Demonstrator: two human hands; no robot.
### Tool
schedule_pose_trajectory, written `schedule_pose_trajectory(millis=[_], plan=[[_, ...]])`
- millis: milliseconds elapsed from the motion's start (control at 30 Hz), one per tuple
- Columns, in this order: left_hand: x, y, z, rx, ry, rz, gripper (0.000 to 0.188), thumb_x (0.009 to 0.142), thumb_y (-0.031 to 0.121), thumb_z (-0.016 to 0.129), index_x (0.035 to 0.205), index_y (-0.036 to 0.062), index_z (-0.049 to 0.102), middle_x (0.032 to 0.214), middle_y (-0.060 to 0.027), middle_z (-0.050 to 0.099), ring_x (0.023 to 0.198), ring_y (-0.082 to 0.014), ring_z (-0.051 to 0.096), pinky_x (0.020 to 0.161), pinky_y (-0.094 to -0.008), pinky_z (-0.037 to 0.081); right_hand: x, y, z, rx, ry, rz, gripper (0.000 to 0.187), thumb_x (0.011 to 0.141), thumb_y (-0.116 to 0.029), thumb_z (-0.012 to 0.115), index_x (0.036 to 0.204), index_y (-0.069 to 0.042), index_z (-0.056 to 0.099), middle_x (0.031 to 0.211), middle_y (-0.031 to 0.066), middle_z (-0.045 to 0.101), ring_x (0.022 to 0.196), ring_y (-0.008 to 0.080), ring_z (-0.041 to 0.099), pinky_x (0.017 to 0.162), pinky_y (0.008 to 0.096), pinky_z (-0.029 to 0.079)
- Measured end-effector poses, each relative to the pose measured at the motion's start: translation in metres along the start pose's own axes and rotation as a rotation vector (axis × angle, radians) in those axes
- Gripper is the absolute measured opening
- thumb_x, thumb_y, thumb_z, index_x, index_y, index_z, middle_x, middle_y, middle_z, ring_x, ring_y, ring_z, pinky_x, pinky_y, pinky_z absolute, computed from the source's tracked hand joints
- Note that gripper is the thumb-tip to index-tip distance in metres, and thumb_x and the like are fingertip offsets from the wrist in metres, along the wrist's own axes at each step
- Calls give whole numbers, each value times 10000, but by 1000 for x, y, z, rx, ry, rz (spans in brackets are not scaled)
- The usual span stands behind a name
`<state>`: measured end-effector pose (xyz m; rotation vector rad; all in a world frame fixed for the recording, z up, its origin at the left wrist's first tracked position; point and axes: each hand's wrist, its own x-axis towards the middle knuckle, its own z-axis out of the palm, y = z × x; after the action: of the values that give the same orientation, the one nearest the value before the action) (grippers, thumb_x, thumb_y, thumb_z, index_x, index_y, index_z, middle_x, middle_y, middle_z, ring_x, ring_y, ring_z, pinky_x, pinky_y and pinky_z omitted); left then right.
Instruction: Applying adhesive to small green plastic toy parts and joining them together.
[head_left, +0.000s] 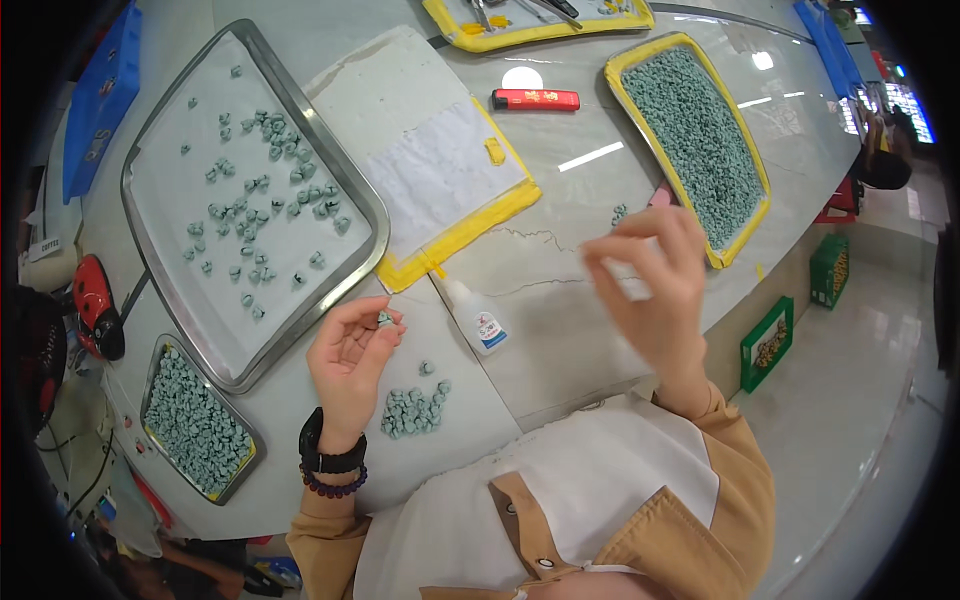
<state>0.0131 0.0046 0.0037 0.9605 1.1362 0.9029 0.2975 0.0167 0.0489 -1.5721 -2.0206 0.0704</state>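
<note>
The person's left hand [350, 345], palm turned up, pinches a small grey-green, stone-like piece [385, 318] between thumb and fingertips, the other fingers loosely curled. The right hand [655, 290] is raised to the right, thumb and forefinger curved nearly into a ring (it is blurred, so I cannot tell whether anything sits between them). Good work here would seem to mean holding the piece steady by its edges, leaving the upper face free, and bringing the right fingertips in slowly. Just below the left hand lies a loose cluster of similar pieces [415, 410]; between the hands is a white plastic squeeze bottle with a blue-marked label [478, 318], best kept clear of the elbow. Farther out, a large white-lined metal tray [328, 140] holds scattered pieces, while a yellow-rimmed tray [645, 52] at upper right is densely filled.
</note>
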Motion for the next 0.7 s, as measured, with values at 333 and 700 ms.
schedule_pose_trajectory(millis=[333,700], plan=[[6,-4,7,70,-69,51,281,870,-49,542,1150,-45,523,1012,-101,600,906,-129,590,831,-264,494,-34,55,-8,-241,-51,200,118,690,-40,709,775,-96,650,775,5,581,803,199,549,823,343,364],[7,-4,4,15,-60,71,261,868,-51,564,1128,-59,555,1002,-83,618,896,-97,593,813,-223,478,-8,15,-10,-86,14,-122,174,628,-20,711,770,-82,632,769,17,559,789,215,548,871,392,395]])
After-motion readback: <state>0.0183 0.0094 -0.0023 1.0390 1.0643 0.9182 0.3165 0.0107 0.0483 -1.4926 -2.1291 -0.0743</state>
